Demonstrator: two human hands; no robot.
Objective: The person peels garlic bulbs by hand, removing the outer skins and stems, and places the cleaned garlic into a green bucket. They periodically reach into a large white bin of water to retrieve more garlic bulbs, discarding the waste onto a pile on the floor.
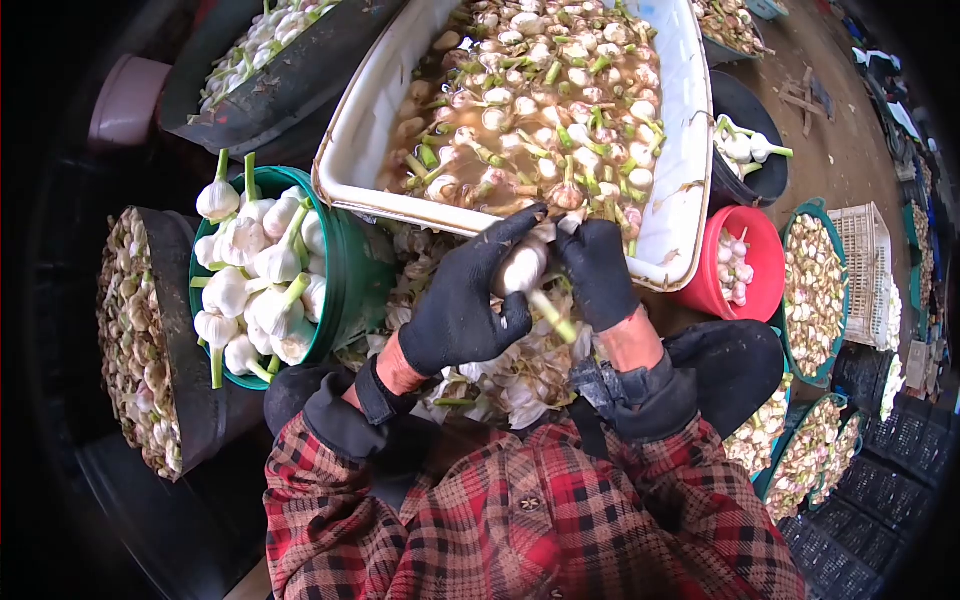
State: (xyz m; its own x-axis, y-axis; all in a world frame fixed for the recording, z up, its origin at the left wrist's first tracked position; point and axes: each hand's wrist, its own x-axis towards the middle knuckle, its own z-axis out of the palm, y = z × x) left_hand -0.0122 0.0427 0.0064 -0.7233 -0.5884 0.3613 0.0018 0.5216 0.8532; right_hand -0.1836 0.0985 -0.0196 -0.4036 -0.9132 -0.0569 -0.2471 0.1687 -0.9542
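Note:
A white garlic bulb [522,268] with a green stem pointing down and right is held by my left hand [462,300], in a black glove, its fingers around the bulb's left side. My right hand [598,272], also gloved in black, is closed at the bulb's upper right, its fingertips pinching something too small to make out. Just beyond both hands is the near rim of a white tub [420,208], which holds garlic bulbs in brown water. Loose garlic skins [515,385] lie heaped below the hands.
At left, a green bucket [345,270] holds white bulbs with stems, beside a dark container [195,350] of garlic. A red bucket [762,262] with small bulbs and a black bucket [772,185] stand right of the tub. Further right are garlic baskets and a cream crate [862,262].

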